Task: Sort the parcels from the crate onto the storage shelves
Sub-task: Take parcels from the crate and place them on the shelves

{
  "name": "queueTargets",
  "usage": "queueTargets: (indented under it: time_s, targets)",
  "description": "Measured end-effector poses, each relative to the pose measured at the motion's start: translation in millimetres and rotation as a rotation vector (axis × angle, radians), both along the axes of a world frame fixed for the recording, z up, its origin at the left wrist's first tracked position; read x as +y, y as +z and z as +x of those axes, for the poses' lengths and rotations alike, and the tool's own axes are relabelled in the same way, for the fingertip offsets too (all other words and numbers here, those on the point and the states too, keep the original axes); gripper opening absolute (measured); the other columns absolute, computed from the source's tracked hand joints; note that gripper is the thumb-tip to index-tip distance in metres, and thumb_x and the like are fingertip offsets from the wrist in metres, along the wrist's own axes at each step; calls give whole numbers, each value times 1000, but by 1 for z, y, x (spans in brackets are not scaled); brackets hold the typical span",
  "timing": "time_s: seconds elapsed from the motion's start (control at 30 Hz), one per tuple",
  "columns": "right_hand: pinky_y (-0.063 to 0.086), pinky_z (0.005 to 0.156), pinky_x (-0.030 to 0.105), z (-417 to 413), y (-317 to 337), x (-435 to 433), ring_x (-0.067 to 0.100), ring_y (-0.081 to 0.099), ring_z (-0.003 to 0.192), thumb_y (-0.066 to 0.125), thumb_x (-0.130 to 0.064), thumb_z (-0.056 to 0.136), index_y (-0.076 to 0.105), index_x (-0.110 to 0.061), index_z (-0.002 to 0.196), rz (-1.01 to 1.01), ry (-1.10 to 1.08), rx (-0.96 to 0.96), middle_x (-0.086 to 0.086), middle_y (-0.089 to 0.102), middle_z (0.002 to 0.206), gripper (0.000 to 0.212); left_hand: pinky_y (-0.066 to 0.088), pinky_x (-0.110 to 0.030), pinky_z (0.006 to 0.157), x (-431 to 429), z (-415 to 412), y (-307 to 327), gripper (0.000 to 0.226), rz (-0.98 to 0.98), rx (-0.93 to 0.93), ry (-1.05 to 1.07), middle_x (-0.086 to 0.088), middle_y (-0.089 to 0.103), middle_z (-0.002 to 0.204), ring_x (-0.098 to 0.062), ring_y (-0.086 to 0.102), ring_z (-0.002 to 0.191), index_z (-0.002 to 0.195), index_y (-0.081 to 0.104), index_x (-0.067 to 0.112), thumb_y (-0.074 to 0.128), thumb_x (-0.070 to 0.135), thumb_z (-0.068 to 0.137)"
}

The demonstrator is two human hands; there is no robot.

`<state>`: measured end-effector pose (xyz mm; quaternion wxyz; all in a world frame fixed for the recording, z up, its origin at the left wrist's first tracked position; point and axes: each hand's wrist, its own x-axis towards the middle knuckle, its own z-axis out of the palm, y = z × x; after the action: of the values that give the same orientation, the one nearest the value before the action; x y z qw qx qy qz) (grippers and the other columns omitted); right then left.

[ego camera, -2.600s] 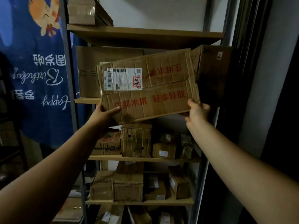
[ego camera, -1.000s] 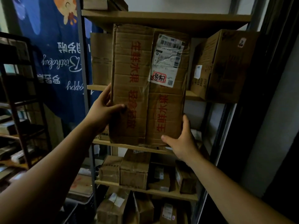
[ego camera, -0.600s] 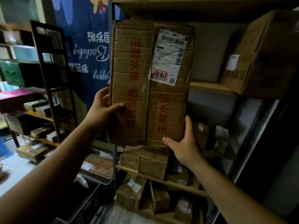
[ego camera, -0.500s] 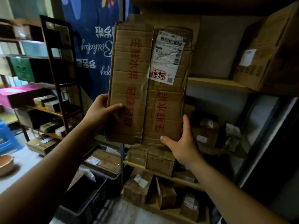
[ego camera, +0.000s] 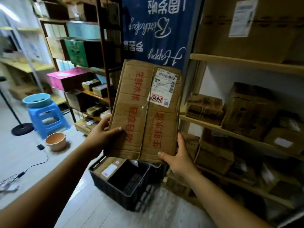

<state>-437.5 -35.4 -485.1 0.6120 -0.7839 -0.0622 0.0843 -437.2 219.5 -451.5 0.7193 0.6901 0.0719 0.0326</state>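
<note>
A flat brown cardboard parcel (ego camera: 145, 111) with red printed characters and a white shipping label (ego camera: 162, 87) is held upright in the air, above a black plastic crate (ego camera: 121, 186) on the floor. The left hand (ego camera: 102, 137) grips its left edge, thumb across the front. The right hand (ego camera: 178, 159) cups its lower right corner, thumb on the front. Wooden storage shelves (ego camera: 230, 130) with what look like more cardboard boxes stand to the right.

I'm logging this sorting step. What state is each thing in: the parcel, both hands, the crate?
Parcel: taped shut, held upright in the air, label on its near face.
Left hand: grips the parcel's left edge.
Right hand: holds its bottom right corner.
Crate: open-topped, on the floor, parcels inside.
</note>
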Motion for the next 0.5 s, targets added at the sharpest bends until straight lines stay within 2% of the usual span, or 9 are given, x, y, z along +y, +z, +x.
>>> queueTargets:
  time_s: [0.1, 0.17, 0.27, 0.4, 0.5]
  targets:
    - [39, 103, 31, 14, -16, 34, 14, 43, 124, 70, -9, 84, 2, -27, 152, 6, 21, 66, 1, 37, 146, 98, 59, -30, 64, 32, 3, -15, 59, 23, 64, 2, -4, 61, 113, -23, 65, 97, 131, 42, 33, 63, 4, 84]
    - [40, 105, 35, 29, -28, 56, 15, 44, 124, 72, -11, 83, 2, -30, 151, -7, 31, 108, 1, 38, 146, 100, 58, -36, 67, 53, 13, -28, 69, 44, 122, -12, -5, 59, 116, -26, 65, 98, 136, 36, 38, 65, 6, 83]
    - [42, 98, 31, 50, -44, 76, 12, 47, 115, 71, -10, 83, 8, -29, 151, 1, 52, 143, 0, 42, 142, 95, 59, -40, 69, 72, 32, -42, 78, 50, 193, -32, -9, 58, 119, -29, 67, 96, 141, 29, 41, 67, 8, 81]
    - [42, 105, 41, 90, -69, 100, 17, 46, 123, 74, -21, 81, 6, -34, 151, -39, 46, 213, -2, 41, 142, 99, 59, -36, 62, 93, 71, -64, 76, 68, 254, -49, -9, 60, 112, -28, 70, 88, 142, 28, 40, 64, 7, 83]
    - [43, 103, 40, 128, -87, 120, 18, 47, 123, 73, -19, 82, 4, -35, 151, -15, 45, 271, 0, 41, 143, 99, 58, -34, 62, 111, 108, -82, 76, 69, 270, -67, -11, 61, 113, -28, 71, 87, 141, 26, 42, 63, 6, 85]
